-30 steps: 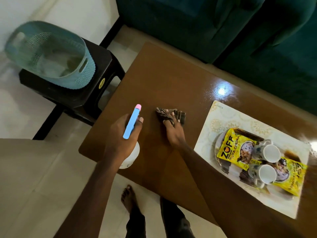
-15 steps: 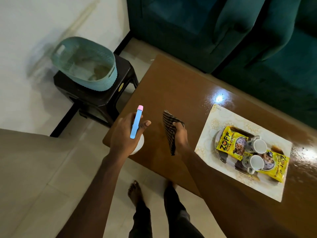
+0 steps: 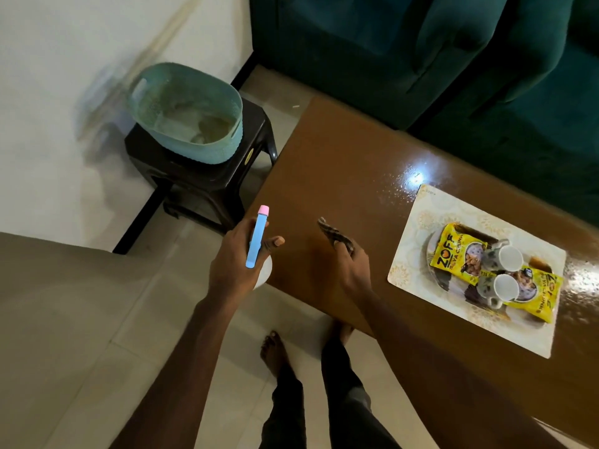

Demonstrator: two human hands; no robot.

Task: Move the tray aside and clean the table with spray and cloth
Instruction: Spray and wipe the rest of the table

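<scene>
Head view: dark checked cloth (image 3: 334,236) bunched in the right hand (image 3: 351,268), pinched between thumb and curled fingers, one end poking up and away, over the near left part of the glossy brown wooden table (image 3: 340,157). Touching the wood or just above it: cannot tell. Soft and limp by the look of it, nothing to break, likely to flop if held by a corner. Better gathered into a wad under the palm for wiping.

Just to the left, white spray bottle with a blue head and pink tip (image 3: 256,241), gripped by the left hand (image 3: 231,267) at the table's left edge, fingers wrapped round the neck, thumb stuck out to the right, tip pointing away from the body. Probably light, smooth plastic, maybe slippery once wet. Neck the sensible hold, one finger kept free for the trigger.

Further right, pale patterned rectangular tray (image 3: 418,228) lying flat on the right side of the table, well apart from both hands. Loaded with two white mugs (image 3: 509,257), upright or tipped hard to say, two yellow snack packets (image 3: 453,251) and a round plate (image 3: 428,254) mostly hidden beneath. Judged an awkward, breakable load: two hands on opposite edges, kept level, if shifted again.

Bright glare on the wood by the tray's far corner, possibly wet. Beyond the table, dark green sofa (image 3: 389,43). Off the left end, teal plastic basket (image 3: 207,150) on a black stool (image 3: 201,189). Bare feet (image 3: 275,348) on pale tiles below.
</scene>
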